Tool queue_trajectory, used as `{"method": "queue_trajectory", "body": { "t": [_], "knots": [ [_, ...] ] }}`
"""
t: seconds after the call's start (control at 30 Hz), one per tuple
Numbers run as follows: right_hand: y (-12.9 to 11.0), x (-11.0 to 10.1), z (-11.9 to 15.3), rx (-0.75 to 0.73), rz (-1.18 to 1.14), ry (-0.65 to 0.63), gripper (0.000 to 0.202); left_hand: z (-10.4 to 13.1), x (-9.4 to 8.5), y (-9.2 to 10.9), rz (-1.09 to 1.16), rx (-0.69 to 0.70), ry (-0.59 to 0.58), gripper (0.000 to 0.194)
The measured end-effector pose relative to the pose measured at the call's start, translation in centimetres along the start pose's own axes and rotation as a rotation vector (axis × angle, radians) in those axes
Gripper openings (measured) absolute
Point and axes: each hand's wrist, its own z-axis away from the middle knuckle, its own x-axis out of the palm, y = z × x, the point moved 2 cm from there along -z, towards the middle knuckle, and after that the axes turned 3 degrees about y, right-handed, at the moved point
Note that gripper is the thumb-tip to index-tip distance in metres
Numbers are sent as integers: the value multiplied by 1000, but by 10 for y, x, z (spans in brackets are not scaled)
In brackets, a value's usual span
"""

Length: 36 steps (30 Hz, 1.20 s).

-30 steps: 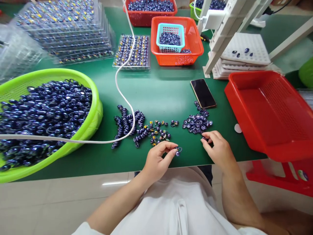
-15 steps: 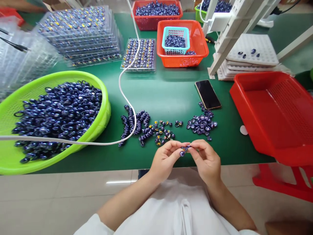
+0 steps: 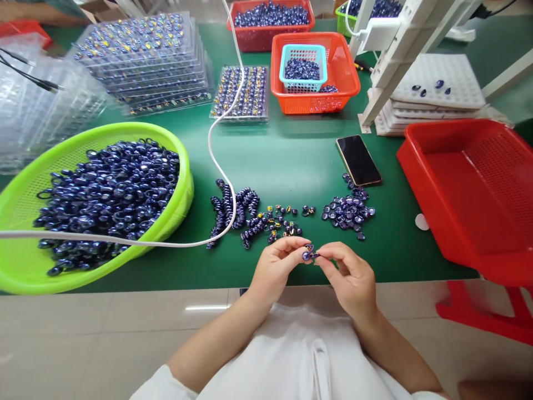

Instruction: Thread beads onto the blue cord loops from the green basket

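In front of my body, a shiny dark-blue ring-shaped piece (image 3: 307,254) with a round bead is pinched between the thumb and fingers of my left hand (image 3: 273,269). The fingertips of my right hand (image 3: 352,273) are closed at the piece's right end, on a small dark part mostly hidden by them. Just beyond my hands lie loose beaded pieces (image 3: 283,222) with yellow bits. Left of these are rows of stacked dark-blue rings (image 3: 227,205). A heap of small dark-blue caps (image 3: 348,212) lies beyond my right hand.
A lime-green basket (image 3: 185,189) full of dark-blue rings stands at left, crossed by a white cable (image 3: 214,155). Clear trays (image 3: 195,72) are stacked behind it. A phone (image 3: 358,160), a red bin (image 3: 453,222), an orange basket (image 3: 350,83) and a white metal post (image 3: 387,72) stand or lie around.
My right fingertips have drawn slightly back and down from the left ones, showing more of the ring-shaped piece. It has turned in my left hand. The whole view has shifted slightly.
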Motion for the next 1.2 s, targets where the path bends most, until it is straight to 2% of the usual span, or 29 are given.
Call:
{"method": "queue_trajectory", "body": {
  "t": [0.1,0.33,0.47,0.67,0.77,0.97,1.2],
  "knots": [
    [1,4,1,97,-121,15,7,-1,-1,-3,-2,11,4,23],
    [1,5,-2,146,-151,26,8,2,-2,0,-175,91,59,19],
    [-2,4,-5,162,-160,-3,7,6,1,9,-333,260,62,12],
    [1,1,-6,164,-123,33,6,11,4,15,-514,533,-38,16],
    [2,0,-4,128,-65,25,8,13,4,17,-543,620,-80,19],
    [7,0,-3,141,-78,-75,18,12,0,15,-555,613,-81,19],
    [5,0,-4,178,-174,-167,16,14,-2,13,-550,585,-100,13]
  ]
}}
